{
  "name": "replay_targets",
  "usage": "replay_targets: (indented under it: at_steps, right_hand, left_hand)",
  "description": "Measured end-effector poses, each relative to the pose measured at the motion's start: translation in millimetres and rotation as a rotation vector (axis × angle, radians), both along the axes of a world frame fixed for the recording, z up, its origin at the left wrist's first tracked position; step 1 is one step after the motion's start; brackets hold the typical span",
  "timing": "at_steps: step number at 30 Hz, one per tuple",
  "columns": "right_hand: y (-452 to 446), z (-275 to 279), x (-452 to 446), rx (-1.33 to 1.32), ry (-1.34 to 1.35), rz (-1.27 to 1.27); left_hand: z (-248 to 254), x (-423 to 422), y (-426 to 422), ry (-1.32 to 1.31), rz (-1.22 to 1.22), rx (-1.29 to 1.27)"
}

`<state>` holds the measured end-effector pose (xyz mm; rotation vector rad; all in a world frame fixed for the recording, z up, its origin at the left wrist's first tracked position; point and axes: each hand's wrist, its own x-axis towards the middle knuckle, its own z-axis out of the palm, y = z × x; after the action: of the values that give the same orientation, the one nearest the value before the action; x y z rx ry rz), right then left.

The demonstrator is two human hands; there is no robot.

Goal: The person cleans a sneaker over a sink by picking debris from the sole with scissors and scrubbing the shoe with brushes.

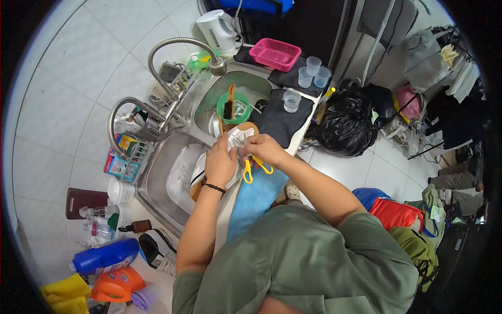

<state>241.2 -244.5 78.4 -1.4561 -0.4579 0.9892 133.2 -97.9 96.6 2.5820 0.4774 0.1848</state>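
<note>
A shoe with a pale patterned sole and tan parts point(250, 127) is held over the sink divider. My left hand point(220, 163), with a dark bead bracelet on the wrist, grips its near side. My right hand point(264, 150) is closed at the sole, pinching scissors whose yellow handles point(248, 172) stick out below the fingers; the blades are mostly hidden. Under my left hand, a white and tan item point(196, 180) lies in the soapy left basin point(151, 183). In the far basin, a wooden brush point(229, 104) rests in a green bowl point(246, 101).
Clear cups point(291, 101) and a pink basket point(275, 54) stand on dark cloths beyond the sink. Two curved faucets point(217, 67) arch over the basins. Bottles point(107, 256) and a black and white shoe point(157, 250) lie at the left. A black bag point(348, 124) is at the right.
</note>
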Motion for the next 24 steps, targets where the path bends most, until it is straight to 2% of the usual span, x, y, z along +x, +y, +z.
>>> replay_targets:
  at_steps: [3,14,20,23,24]
  right_hand:
    - [4,-4,-1,-0.023,0.016,-0.011]
    - [3,13,1,-0.082,0.043,0.028]
    - [5,20,4,-0.169,-0.071,0.049]
    - [6,17,8,-0.182,-0.232,0.098]
    - [6,16,5,-0.173,-0.197,0.051]
  left_hand:
    - [-12,1,0,-0.069,-0.014,0.113]
    - [-11,1,-1,-0.074,-0.004,0.103]
    - [-12,1,-2,-0.079,-0.005,0.119]
    - [-8,0,-4,-0.069,-0.002,0.124]
    - [-7,1,-4,-0.065,-0.001,0.123]
